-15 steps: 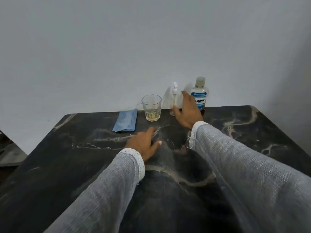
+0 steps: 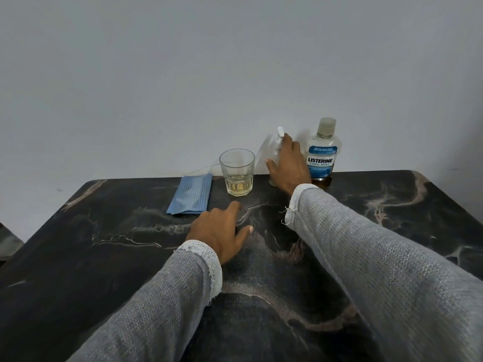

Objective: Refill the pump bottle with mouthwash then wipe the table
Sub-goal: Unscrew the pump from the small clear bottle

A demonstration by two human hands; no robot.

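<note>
A small clear pump bottle (image 2: 278,142) with a white pump head stands at the table's far edge. My right hand (image 2: 288,167) is around its body, thumb on the left and fingers reaching up its right side, hiding most of it. Just to the right stands a Listerine mouthwash bottle (image 2: 323,155), capped and upright, with a little dark liquid at its base. A folded blue cloth (image 2: 190,195) lies to the left. My left hand (image 2: 222,233) rests on the dark marble table (image 2: 104,244) with fingers loosely spread, holding nothing.
A clear drinking glass (image 2: 237,172) with a little yellowish liquid stands between the cloth and the pump bottle. A plain grey wall rises directly behind the table's far edge. The table's left and right corners are rounded.
My right hand has reached farther forward and closed in around the pump bottle. My left hand has stayed where it was on the table.
</note>
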